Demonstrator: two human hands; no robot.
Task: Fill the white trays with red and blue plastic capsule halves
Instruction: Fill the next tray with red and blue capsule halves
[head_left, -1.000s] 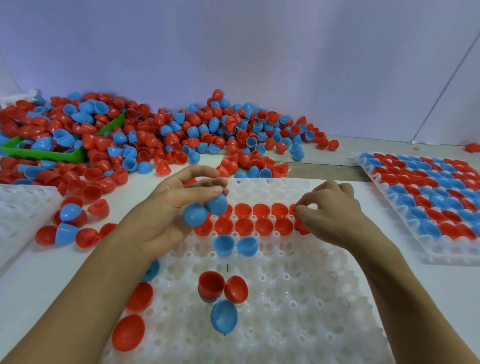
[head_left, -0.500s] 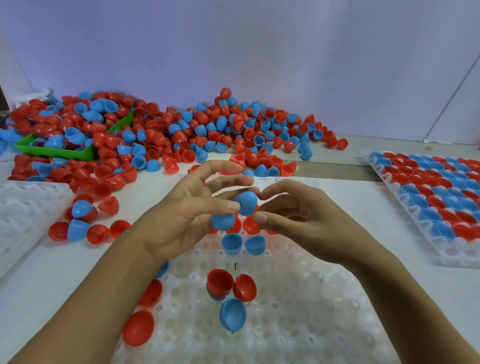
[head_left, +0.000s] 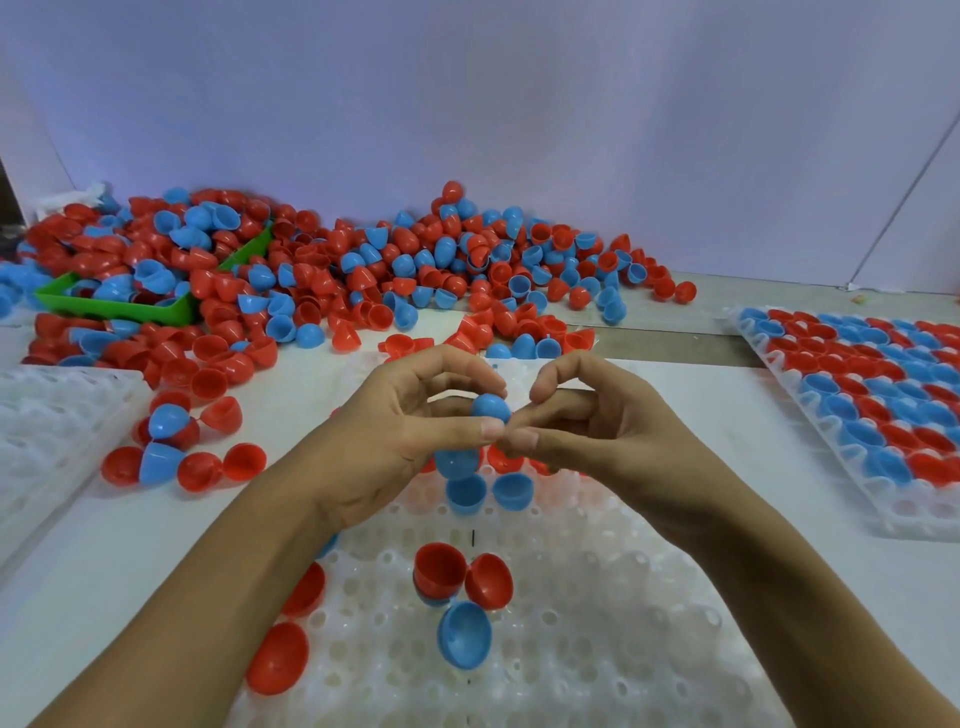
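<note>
A white tray (head_left: 571, 649) with empty wells lies in front of me. My left hand (head_left: 395, 431) hovers over its far part and pinches a blue capsule half (head_left: 491, 408) between thumb and fingers; a second blue half (head_left: 456, 462) sits lower in the same hand. My right hand (head_left: 587, 431) meets it, its curled fingertips and thumb pinching the upper blue half from the right. Two blue halves (head_left: 466, 493) sit in wells just below the hands. A row of red halves (head_left: 506, 460) is mostly hidden behind them.
Loose red halves (head_left: 439, 569) and a blue half (head_left: 464, 635) lie on the near tray. A filled tray (head_left: 883, 405) stands at the right and an empty tray (head_left: 47, 415) at the left. A big pile of halves (head_left: 415, 260) and a green bin (head_left: 119, 306) lie behind.
My right hand left the red row on the tray and came left to the blue half in my left hand. Both hands now meet above the tray.
</note>
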